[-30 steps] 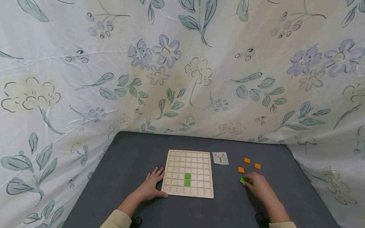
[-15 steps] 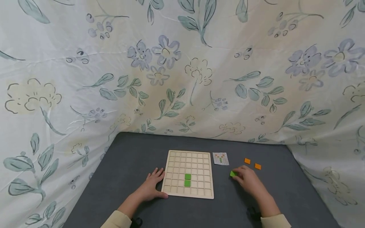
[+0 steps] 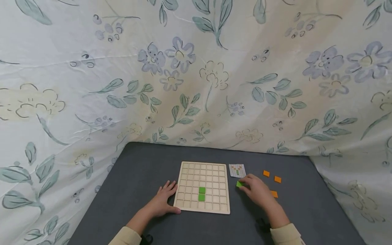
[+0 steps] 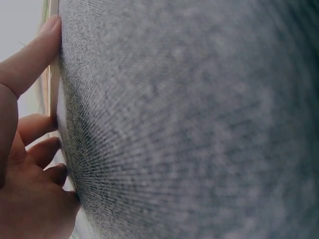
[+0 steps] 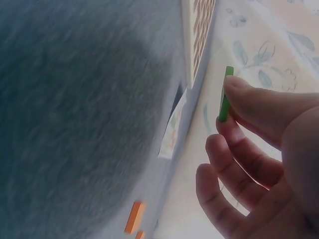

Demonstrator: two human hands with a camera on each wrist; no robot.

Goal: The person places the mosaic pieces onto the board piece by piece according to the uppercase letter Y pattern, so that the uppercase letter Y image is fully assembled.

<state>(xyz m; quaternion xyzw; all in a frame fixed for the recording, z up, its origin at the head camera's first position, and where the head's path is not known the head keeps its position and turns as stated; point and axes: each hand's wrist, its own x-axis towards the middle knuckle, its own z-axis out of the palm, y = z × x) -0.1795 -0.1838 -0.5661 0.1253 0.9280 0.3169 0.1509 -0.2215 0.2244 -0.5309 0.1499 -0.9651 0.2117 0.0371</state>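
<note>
A light wooden grid board (image 3: 190,173) lies on the dark table, two green square tiles (image 3: 201,194) set one behind the other in its cells. My left hand (image 3: 162,200) rests at the board's left edge with fingers spread, thumb at the near corner; the left wrist view shows the fingers (image 4: 37,50) touching the board's side. Between thumb and fingertips my right hand (image 3: 255,190) pinches a green tile (image 5: 226,94), held above the table just right of the board and near the small pattern card (image 3: 237,170).
Two orange tiles (image 3: 266,173) lie right of the card on the dark table (image 3: 202,229). Another orange tile (image 3: 274,194) is partly hidden behind my right hand. A flowered cloth (image 3: 196,85) hangs behind and beside the table.
My right hand has carried the green tile leftward from near the orange tiles toward the board. The left hand and the board have stayed in place.
</note>
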